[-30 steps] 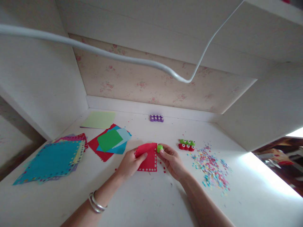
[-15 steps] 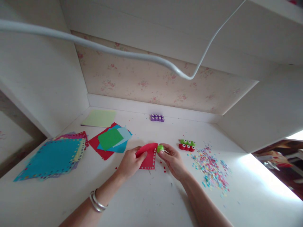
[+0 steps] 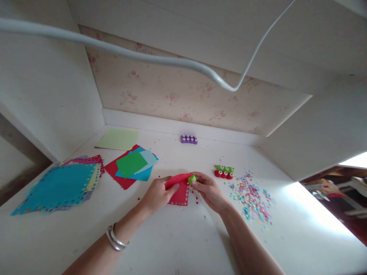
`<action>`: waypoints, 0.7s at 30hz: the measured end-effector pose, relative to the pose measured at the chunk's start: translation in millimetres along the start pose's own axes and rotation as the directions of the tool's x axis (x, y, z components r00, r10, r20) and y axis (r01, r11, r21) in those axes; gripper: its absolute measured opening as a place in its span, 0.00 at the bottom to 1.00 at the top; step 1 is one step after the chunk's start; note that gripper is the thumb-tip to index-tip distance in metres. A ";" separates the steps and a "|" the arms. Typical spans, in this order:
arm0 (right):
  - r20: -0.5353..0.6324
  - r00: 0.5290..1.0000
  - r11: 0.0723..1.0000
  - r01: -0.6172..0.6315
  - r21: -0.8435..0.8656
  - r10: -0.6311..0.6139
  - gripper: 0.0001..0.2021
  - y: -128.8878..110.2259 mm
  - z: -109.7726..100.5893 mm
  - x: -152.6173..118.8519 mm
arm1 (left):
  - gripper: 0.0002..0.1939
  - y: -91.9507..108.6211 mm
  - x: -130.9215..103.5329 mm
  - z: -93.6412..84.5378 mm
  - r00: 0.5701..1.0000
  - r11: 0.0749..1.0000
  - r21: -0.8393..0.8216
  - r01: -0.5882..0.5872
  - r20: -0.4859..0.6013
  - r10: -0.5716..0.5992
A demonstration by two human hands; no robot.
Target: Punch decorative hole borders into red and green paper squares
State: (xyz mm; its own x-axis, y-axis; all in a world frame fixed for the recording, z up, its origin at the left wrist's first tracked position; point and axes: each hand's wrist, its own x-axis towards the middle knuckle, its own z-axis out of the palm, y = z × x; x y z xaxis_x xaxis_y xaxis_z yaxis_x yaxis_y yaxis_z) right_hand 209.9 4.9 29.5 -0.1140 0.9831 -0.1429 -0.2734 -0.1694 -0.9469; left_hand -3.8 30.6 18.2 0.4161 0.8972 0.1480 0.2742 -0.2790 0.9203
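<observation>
A red sheet of paper [image 3: 180, 194] with small shapes punched along its right and lower edges is pinched in my left hand [image 3: 159, 194], thumb on top. My right hand [image 3: 209, 191] is closed on a small green craft punch [image 3: 192, 179], which sits at the sheet's upper right edge. Whether its jaw is around the paper I cannot tell. A few red cut-outs [image 3: 197, 203] lie on the table just below the punch. Green punches [image 3: 225, 168] and red punches [image 3: 224, 174] stand in two rows right of my right hand.
Punched-edge sheets [image 3: 61, 187] are piled at the left. Plain coloured sheets [image 3: 132, 164] and a pale green stack [image 3: 117, 138] lie behind. Purple punches [image 3: 189, 139] stand near the back wall; loose confetti [image 3: 252, 196] spreads at right. A white cable [image 3: 160, 59] hangs across the view above.
The green punch has moved slightly left, from beside the red sheet's edge onto it, and has turned in my right hand. My left hand keeps its hold; the view has shifted a little.
</observation>
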 end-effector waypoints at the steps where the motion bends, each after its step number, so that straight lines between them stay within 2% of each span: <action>1: 0.006 1.000 1.000 -0.011 0.023 0.011 0.16 -0.8 -0.5 -0.4 | 0.14 -0.2 0.2 0.1 1.000 1.000 -0.007 0.003 0.006 -0.003; 4: 0.019 0.999 0.998 -0.033 0.051 0.033 0.15 -2.7 -1.0 -1.8 | 0.14 0.3 0.6 -0.3 1.000 0.999 -0.030 0.026 0.008 -0.026; 10: 0.018 0.997 0.998 -0.070 -0.003 0.070 0.19 -0.6 -1.0 -2.7 | 0.16 4.5 0.1 -2.4 0.997 0.990 -0.128 0.053 0.066 -0.044; 15: 0.050 0.999 0.998 -0.023 0.063 0.019 0.12 3.8 -1.6 -2.5 | 0.17 0.6 0.0 -0.6 0.986 0.949 -0.292 0.119 0.144 -0.080; 21: 0.080 0.995 0.989 -0.066 0.133 0.056 0.16 4.1 1.2 -3.4 | 0.17 -0.7 -0.6 -1.2 0.979 0.939 -0.299 0.169 0.163 -0.124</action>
State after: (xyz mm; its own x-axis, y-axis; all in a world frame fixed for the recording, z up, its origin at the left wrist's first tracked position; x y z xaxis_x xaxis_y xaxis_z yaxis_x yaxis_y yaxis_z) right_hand 208.0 0.8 26.5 -0.2049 0.9635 -0.1724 -0.3902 -0.2420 -0.8884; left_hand -5.3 30.7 17.9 0.5146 0.8570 -0.0284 0.0690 -0.0084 0.9976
